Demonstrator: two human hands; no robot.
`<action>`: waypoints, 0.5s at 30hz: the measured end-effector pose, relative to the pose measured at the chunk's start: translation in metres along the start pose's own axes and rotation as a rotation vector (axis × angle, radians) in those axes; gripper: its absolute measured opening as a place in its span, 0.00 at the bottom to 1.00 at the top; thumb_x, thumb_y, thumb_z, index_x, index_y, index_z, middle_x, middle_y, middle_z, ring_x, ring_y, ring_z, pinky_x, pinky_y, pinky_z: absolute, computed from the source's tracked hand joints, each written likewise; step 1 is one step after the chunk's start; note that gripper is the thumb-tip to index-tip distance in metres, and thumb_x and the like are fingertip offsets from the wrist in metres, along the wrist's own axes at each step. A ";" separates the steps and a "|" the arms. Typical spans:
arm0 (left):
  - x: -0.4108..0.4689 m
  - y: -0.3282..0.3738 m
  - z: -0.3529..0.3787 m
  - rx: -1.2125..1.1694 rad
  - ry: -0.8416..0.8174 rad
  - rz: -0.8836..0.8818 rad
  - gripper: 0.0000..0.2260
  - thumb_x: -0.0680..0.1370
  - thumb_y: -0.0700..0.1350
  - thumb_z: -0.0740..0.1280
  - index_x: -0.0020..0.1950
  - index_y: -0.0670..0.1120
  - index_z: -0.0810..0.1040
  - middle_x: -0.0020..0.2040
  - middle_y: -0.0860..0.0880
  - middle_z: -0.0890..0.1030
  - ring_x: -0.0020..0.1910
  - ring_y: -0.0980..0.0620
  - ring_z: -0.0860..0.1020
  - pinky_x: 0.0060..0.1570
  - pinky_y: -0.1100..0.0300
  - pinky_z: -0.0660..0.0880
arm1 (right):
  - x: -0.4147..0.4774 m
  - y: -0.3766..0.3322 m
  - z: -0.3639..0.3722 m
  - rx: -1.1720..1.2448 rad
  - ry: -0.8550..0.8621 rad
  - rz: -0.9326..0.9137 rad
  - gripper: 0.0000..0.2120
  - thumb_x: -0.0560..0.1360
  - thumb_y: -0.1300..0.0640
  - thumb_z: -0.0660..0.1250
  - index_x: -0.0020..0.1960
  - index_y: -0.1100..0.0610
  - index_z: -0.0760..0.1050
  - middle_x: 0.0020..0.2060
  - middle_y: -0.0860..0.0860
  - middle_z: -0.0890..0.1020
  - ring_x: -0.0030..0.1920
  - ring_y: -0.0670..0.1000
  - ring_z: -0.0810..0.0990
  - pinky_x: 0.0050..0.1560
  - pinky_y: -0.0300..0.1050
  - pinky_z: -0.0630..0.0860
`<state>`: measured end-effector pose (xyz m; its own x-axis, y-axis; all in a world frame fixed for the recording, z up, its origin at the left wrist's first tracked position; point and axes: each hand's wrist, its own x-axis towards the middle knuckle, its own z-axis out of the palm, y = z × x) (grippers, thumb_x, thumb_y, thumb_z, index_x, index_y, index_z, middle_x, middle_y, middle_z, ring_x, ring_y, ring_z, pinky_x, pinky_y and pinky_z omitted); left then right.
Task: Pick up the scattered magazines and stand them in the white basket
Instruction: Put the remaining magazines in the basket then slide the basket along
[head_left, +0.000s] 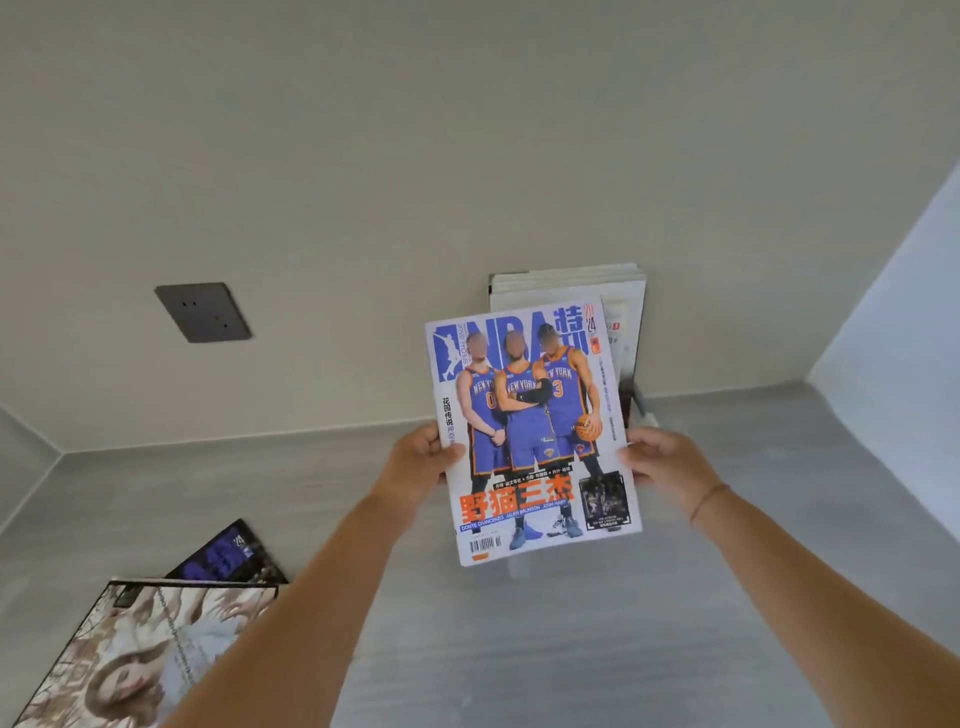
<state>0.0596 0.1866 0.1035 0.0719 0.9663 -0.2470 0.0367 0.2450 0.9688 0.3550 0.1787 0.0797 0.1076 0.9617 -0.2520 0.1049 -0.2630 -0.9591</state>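
Note:
I hold a basketball magazine (532, 436) with a blue and white cover upright above the grey counter. My left hand (423, 457) grips its left edge and my right hand (657, 460) grips its right edge. Behind it several magazines (566, 283) stand upright against the wall; the white basket holding them is mostly hidden, only a small pale piece (647, 413) shows. Two more magazines lie flat at the lower left: a dark blue one (228, 556) and a pale one with a portrait cover (140, 654) overlapping it.
A dark wall socket (203, 312) sits on the beige wall at the left. The grey counter (519, 649) runs into a corner at the far left and meets a pale side wall (893, 338) on the right.

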 end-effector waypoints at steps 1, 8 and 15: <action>0.009 0.009 0.009 0.012 0.006 0.025 0.12 0.76 0.32 0.63 0.58 0.40 0.77 0.48 0.45 0.83 0.37 0.56 0.82 0.42 0.58 0.79 | 0.009 -0.007 -0.006 -0.007 0.035 -0.018 0.12 0.72 0.72 0.64 0.54 0.65 0.77 0.47 0.63 0.81 0.37 0.50 0.80 0.47 0.51 0.80; 0.071 0.060 0.062 -0.041 0.171 0.143 0.12 0.74 0.31 0.65 0.56 0.40 0.80 0.49 0.45 0.82 0.37 0.56 0.82 0.39 0.62 0.80 | 0.069 -0.043 -0.041 -0.016 0.213 -0.122 0.08 0.71 0.69 0.67 0.49 0.62 0.80 0.38 0.54 0.82 0.40 0.52 0.80 0.47 0.47 0.79; 0.118 0.056 0.088 -0.015 0.305 0.099 0.08 0.74 0.36 0.68 0.45 0.49 0.81 0.41 0.51 0.83 0.32 0.60 0.82 0.29 0.67 0.76 | 0.111 -0.040 -0.051 -0.040 0.298 -0.137 0.09 0.71 0.66 0.68 0.43 0.53 0.80 0.39 0.52 0.83 0.43 0.54 0.81 0.50 0.51 0.80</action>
<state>0.1579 0.3069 0.1269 -0.2282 0.9639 -0.1369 0.0300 0.1475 0.9886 0.4128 0.2916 0.0969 0.3737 0.9252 -0.0659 0.1768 -0.1408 -0.9741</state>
